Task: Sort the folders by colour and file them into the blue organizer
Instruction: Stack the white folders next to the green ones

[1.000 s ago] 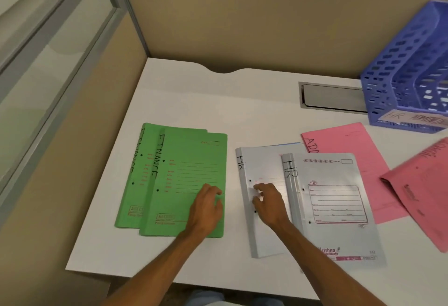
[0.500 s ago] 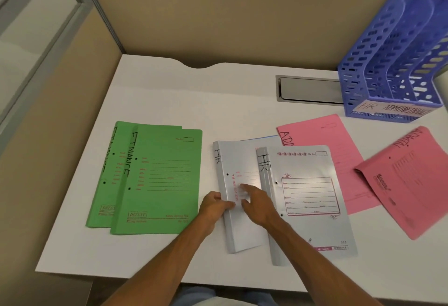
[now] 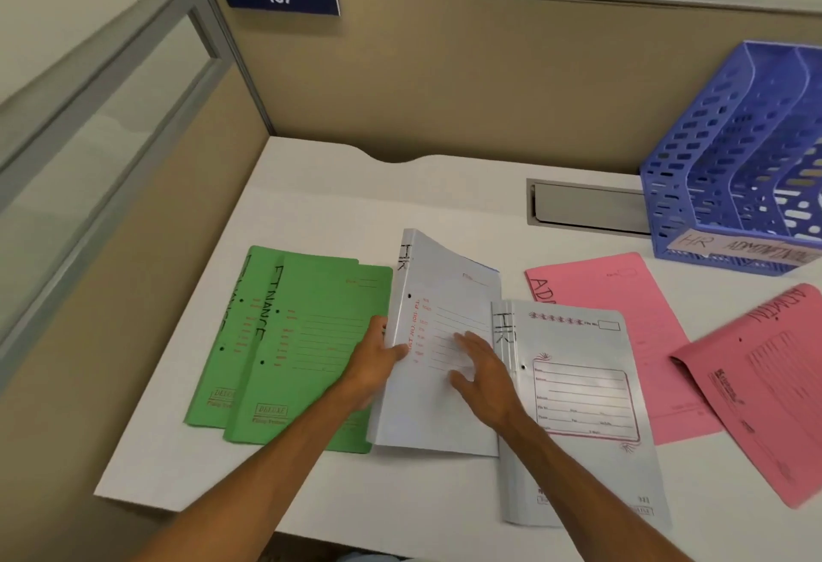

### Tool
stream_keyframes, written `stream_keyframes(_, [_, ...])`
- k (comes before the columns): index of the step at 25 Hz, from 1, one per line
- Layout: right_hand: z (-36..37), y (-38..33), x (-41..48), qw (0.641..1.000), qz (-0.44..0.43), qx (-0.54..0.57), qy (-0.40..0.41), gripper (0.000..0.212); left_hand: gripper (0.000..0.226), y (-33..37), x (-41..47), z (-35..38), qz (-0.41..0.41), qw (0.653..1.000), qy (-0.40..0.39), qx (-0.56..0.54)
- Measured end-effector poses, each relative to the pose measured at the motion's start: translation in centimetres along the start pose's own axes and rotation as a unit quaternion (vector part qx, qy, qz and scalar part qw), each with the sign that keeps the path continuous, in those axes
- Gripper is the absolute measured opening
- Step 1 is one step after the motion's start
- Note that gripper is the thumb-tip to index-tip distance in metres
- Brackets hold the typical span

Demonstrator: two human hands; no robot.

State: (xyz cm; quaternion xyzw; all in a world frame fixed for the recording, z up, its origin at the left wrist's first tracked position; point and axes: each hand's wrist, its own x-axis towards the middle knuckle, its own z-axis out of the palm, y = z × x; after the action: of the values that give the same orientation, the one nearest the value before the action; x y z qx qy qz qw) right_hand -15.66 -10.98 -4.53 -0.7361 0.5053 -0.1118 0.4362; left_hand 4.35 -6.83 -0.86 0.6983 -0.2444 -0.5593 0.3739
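White HR folder (image 3: 445, 290), well left of the blue organizer (image 3: 711, 170), now tips up at its left edge; before, it lay flat. Left hand (image 3: 378, 365) grips that edge. Right hand (image 3: 482, 377) rests on its cover, fingers spread.

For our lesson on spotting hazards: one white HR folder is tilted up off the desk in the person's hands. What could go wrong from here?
The left hand grips the raised white HR folder by its spine edge only, with the right hand flat on top, so it may slip. Its lower edge overlaps the front green FINANCE folder, which might get dragged along.
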Motion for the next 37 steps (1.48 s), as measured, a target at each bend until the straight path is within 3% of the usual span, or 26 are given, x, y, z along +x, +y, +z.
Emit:
stream_keyframes(4, [-0.1,-1.8,2.4,0.989,0.121,0.076,0.024,0.078,0.035,2.2,-0.8,-6.8,-0.01,0.999,-0.02,-0.044])
stream_keyframes(6, [0.3,-2.6,3.4,0.968,0.181,0.176,0.003,0.085,0.035,2.2,-0.8,-9.9,-0.027,0.996,-0.03,-0.08])
stream_keyframes(8, [1.2,-3.0,4.1,0.923,0.236,0.305,-0.014,0.072,0.034,1.4,-0.4,-12.2,-0.048,0.991,-0.037,-0.121])
stream_keyframes(11, [2.8,-2.7,4.6,0.903,0.289,0.317,0.004,0.042,0.039,-1.2,0.3,-13.4,-0.073,0.99,-0.022,-0.117])
stream_keyframes(15, [5.1,-2.6,4.5,0.898,0.323,0.297,0.012,0.027,0.042,-4.6,1.8,-13.8,-0.054,0.99,0.087,0.099])
stream_keyframes(20, [7.8,-3.4,5.1,0.899,0.325,0.293,-0.004,0.028,0.04,-6.1,3.6,-14.5,-0.034,0.952,0.181,0.243])
stream_keyframes(28, [9.2,-4.5,4.8,0.934,0.279,0.221,-0.013,0.013,0.042,-5.9,3.4,-15.0,-0.023,0.899,0.185,0.396])
stream_keyframes(31, [9.3,-4.5,4.9,0.947,0.269,0.171,-0.026,0.03,0.04,-5.9,2.9,-14.9,-0.019,0.893,0.177,0.414])
stream_keyframes(33, [8.7,-4.7,4.4,0.959,0.249,0.127,-0.043,0.017,0.045,-5.9,2.5,-14.7,-0.021,0.891,0.178,0.418])
stream_keyframes(35, [7.7,-4.7,3.9,0.973,0.213,0.08,-0.049,0.047,0.053,-5.9,2.1,-14.1,-0.007,0.884,0.186,0.43])
stream_keyframes(37, [6.1,-4.7,2.8,0.981,0.185,0.054,-0.029,0.055,0.059,-5.6,1.8,-12.6,0.025,0.887,0.189,0.419])
